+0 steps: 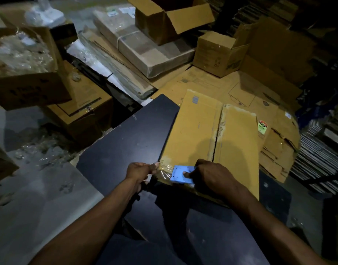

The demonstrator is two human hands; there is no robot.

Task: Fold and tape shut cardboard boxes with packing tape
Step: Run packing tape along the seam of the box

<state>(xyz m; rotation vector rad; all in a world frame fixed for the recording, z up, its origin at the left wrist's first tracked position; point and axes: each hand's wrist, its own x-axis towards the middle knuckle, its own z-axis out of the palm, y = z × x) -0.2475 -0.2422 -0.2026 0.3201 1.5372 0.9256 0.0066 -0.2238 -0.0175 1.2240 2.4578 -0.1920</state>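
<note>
Both forearms reach forward from the bottom of the view to the near edge of a box point(212, 134) lying on a dark table point(126, 142). The left hand point(140, 170) sits at the box's near-left corner, fingers curled, thumb and forefinger pinching the end of a strip of clear tape point(164, 172). The right hand point(212, 175) is just to its right, knuckles up, fingers curled round a blue dispenser point(180, 174) — the thumb presses flat on its top face. The tape stretches between the two hands, along the near edge of the box.

The box's top flaps are folded down and meet in a seam that runs away from the right hand; old tape marks line it. What is inside is hidden.

Beyond the table, an open box point(174, 18) rests on a wrapped bundle point(143, 46) of flat cardboard, and a small closed box point(216, 52) stands to its right. At left, a large carton point(21, 60) is full of crumpled clear plastic. Flattened cardboard sheets point(231, 87) lie spread behind the box — more are heaped at its right side.
</note>
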